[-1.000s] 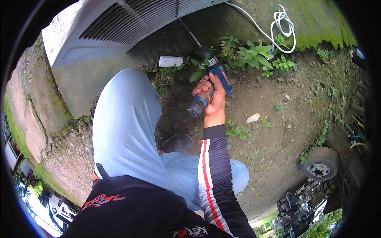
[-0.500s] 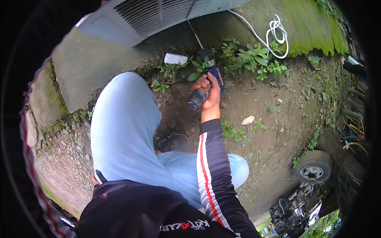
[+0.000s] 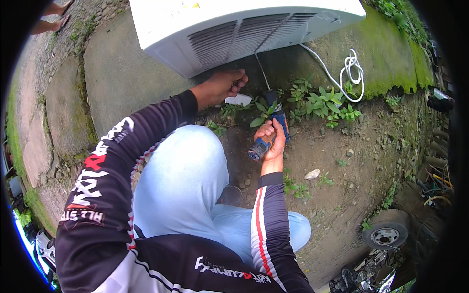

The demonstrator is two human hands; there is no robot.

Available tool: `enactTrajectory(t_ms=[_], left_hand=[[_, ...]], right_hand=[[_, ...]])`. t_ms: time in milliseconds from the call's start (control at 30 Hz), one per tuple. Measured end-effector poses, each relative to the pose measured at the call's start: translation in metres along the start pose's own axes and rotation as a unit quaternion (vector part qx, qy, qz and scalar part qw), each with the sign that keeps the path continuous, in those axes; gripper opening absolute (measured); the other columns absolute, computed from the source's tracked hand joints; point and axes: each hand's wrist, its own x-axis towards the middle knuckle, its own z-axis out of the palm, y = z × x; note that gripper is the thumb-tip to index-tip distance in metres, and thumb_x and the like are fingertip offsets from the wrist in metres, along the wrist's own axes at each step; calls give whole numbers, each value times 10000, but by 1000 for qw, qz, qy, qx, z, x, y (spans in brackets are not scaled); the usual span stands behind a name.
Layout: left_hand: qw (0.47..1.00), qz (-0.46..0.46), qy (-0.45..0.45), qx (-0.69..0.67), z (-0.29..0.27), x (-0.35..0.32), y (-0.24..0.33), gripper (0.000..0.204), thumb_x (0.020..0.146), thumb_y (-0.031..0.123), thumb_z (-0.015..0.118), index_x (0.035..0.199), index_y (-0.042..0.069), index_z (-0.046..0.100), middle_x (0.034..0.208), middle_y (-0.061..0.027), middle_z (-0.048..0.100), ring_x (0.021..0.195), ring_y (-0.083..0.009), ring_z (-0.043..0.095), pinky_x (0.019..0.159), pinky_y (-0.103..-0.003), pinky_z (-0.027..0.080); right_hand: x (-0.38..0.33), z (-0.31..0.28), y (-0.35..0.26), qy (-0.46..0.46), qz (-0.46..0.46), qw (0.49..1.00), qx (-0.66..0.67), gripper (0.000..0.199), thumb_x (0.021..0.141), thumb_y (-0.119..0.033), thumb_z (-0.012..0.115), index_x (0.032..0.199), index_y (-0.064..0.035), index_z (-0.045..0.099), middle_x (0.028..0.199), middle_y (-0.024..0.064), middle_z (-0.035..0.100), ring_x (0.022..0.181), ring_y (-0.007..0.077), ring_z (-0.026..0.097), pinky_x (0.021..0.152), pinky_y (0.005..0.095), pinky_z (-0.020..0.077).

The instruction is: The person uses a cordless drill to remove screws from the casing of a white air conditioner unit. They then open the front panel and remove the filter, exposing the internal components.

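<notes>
My right hand grips a blue and orange cordless drill with a long thin bit that reaches up to the underside of a white louvred outdoor unit. My left hand stretches out in a black printed sleeve and rests at the unit's lower edge, with its fingers curled by the vent. A small white object lies on the ground just under that hand. I am crouched, and my light blue trousers fill the middle of the view.
A white cable coils over a mossy concrete ledge to the right. Green weeds grow along the bare dirt. A small stone lies by my knee, and a small wheel stands at the lower right.
My left arm has come into view and reached out to the unit's lower edge. The view has tilted so the white unit sits higher and closer. The drill stays in my right hand.
</notes>
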Motion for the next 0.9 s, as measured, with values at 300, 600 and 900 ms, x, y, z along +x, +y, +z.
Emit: enactTrajectory(t_ms=[300, 600, 900], left_hand=[[965, 145, 2, -219, 22, 94, -16, 296, 1088, 186, 534, 1305, 2, 615, 816, 29, 477, 650, -83, 398, 588, -265, 360], [953, 137, 52, -265, 45, 98, -15, 193, 1022, 252, 658, 1069, 66, 638, 697, 62, 368, 560, -72, 319, 511, -275, 270], [985, 82, -117, -98, 69, 104, -23, 244, 994, 252, 575, 993, 24, 661, 756, 14, 476, 617, -89, 433, 512, -264, 329]], right_hand=[[-9, 7, 9, 24, -62, 997, -41, 156, 1039, -251, 682, 1011, -100, 653, 726, -41, 594, 669, 122, 606, 729, 354, 533], [-32, 19, 14, 84, -181, 965, -169, 209, 1016, -259, 712, 1106, -75, 669, 742, -34, 590, 669, 121, 606, 698, 354, 543], [-34, 54, -39, 75, -306, 922, -227, 227, 1002, -263, 718, 1109, -73, 654, 757, -22, 572, 691, 122, 585, 717, 355, 539]])
